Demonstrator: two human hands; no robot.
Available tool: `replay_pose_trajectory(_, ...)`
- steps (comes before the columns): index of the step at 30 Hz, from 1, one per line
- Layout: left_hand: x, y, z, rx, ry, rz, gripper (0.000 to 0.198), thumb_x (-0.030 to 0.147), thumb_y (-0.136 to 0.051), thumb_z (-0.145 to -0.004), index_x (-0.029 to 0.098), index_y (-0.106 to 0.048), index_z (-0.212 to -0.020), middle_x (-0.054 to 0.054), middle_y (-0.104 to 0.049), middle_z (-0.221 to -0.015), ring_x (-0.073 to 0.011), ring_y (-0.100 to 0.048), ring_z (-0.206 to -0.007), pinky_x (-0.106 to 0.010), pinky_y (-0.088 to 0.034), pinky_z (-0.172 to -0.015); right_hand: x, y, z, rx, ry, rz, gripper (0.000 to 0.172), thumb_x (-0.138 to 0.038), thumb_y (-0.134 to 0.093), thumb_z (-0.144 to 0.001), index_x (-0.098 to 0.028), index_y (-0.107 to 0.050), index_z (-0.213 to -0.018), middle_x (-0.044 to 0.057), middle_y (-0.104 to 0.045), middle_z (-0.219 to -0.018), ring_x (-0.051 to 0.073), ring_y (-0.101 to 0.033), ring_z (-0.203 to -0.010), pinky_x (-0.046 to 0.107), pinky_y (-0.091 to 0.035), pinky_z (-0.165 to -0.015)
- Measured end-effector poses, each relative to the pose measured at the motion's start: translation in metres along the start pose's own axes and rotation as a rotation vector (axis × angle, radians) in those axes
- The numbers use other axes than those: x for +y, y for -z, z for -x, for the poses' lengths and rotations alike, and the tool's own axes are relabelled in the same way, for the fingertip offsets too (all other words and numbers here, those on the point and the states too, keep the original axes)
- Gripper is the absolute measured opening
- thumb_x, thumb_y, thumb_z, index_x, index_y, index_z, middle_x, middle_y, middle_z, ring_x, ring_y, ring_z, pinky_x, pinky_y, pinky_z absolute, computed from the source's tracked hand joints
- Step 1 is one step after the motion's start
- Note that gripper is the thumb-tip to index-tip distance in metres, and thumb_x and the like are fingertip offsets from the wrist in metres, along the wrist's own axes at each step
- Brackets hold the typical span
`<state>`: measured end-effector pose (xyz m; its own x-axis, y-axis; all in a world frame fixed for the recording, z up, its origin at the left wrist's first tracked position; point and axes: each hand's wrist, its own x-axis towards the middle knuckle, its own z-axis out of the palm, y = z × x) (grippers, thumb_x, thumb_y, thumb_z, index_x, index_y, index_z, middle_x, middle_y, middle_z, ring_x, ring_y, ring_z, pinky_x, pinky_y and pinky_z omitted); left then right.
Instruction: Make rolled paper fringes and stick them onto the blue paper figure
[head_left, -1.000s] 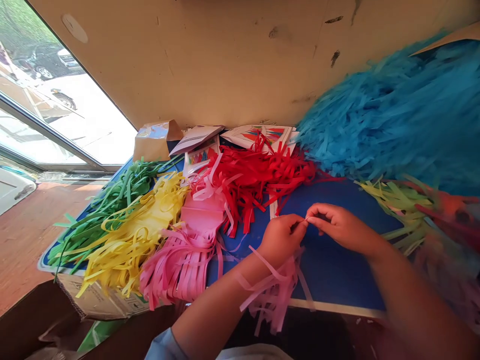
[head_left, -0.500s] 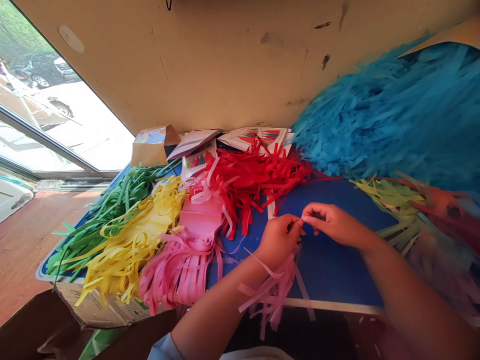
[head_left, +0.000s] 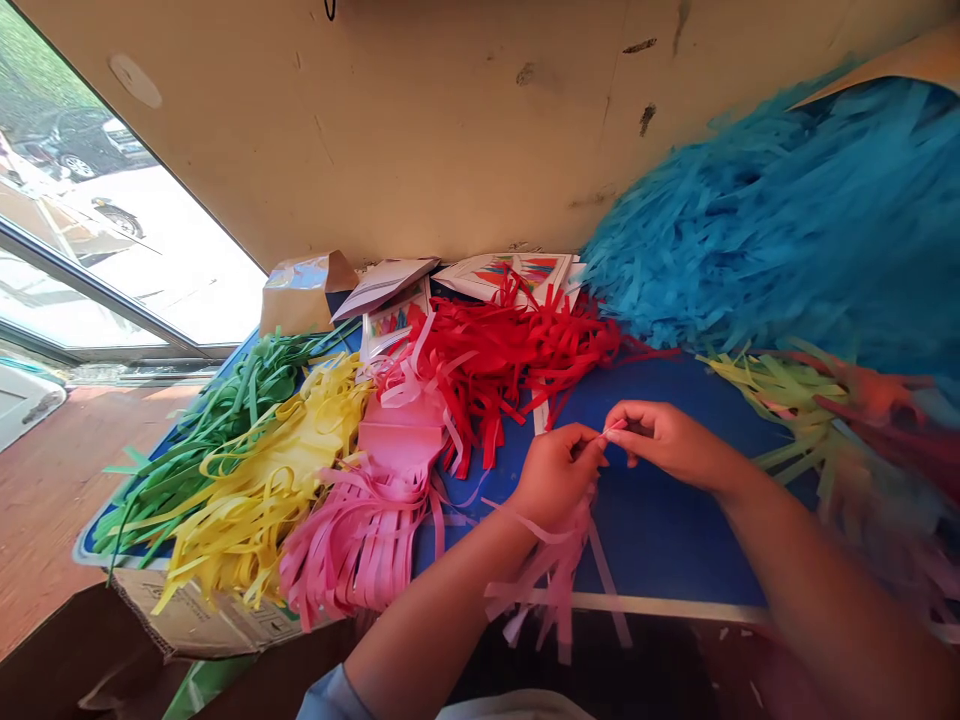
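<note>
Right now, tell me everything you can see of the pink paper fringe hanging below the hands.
The pink paper fringe looks like thin, matte paper cut into narrow, loose strips of uneven length. It hangs below the left hand, crosses the pale front edge of the blue board, and dangles past it. A small pink tip is pinched between the left hand and right hand; whether it belongs to the fringe is hard to tell.

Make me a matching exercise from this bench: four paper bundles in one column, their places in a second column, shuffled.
Things:
1. Hanging pink paper fringe
2. Red paper strips
3. Yellow paper fringe
4. Turquoise paper fringe

Places:
A. Beside the green paper fringe
B. Heaped against the wall at right
C. Below the left hand, past the blue board's front edge
D. In front of the printed cards

Pairs: 1C, 2D, 3A, 4B
</note>
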<state>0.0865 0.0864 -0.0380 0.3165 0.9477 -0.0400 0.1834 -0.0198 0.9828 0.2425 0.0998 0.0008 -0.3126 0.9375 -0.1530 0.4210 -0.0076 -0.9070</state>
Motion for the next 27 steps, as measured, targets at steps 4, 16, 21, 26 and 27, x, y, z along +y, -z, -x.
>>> replay_pose_trajectory(4,0.001,0.001,0.0,0.007,-0.009,-0.036,0.02,0.029,-0.049,-0.082,0.016,-0.059,-0.071,0.0,-0.061,-0.063,-0.0094,-0.054,-0.051,-0.019,-0.04,-0.049,-0.001,-0.002,-0.001,-0.015,-0.01,-0.008,0.03,-0.049,-0.056,-0.067,-0.019,-0.053,-0.067,-0.003,-0.053,-0.06,0.009,-0.049,-0.048,0.024,-0.043,-0.049)
replay_pose_trajectory(16,0.0,-0.001,0.001,-0.007,-0.052,-0.076,0.029,0.039,-0.047,-0.084,0.016,-0.06,-0.073,-0.001,-0.062,-0.064,-0.0123,-0.056,-0.057,-0.021,-0.039,-0.052,-0.003,0.011,0.005,0.093,0.026,0.011,0.026,-0.045,-0.055,-0.068,-0.019,-0.054,-0.068,-0.002,-0.055,-0.06,0.01,-0.051,-0.048,0.024,-0.042,-0.049)
replay_pose_trajectory(21,0.001,0.0,0.002,0.009,-0.085,-0.074,0.027,0.037,-0.047,-0.084,0.016,-0.058,-0.071,-0.001,-0.06,-0.061,-0.0118,-0.055,-0.056,-0.021,-0.038,-0.052,-0.002,0.008,0.004,0.074,0.015,-0.037,0.025,-0.043,-0.057,-0.068,-0.019,-0.055,-0.068,-0.003,-0.055,-0.06,0.009,-0.05,-0.046,0.024,-0.042,-0.048)
replay_pose_trajectory(26,0.004,0.0,0.003,0.007,-0.058,-0.068,0.026,0.036,-0.047,-0.084,0.016,-0.059,-0.071,0.0,-0.06,-0.062,-0.0114,-0.054,-0.055,-0.021,-0.039,-0.052,0.0,0.007,0.003,0.056,-0.003,-0.081,0.025,-0.042,-0.058,-0.067,-0.017,-0.056,-0.069,-0.002,-0.056,-0.062,0.009,-0.05,-0.047,0.024,-0.041,-0.049)
replay_pose_trajectory(27,0.005,0.0,0.004,0.007,-0.059,-0.066,0.026,0.036,-0.048,-0.084,0.016,-0.059,-0.071,0.0,-0.061,-0.063,-0.0114,-0.054,-0.055,-0.021,-0.039,-0.053,0.001,0.006,0.003,0.046,-0.009,-0.094,0.025,-0.042,-0.059,-0.067,-0.017,-0.056,-0.069,-0.002,-0.056,-0.061,0.009,-0.051,-0.047,0.024,-0.041,-0.049)
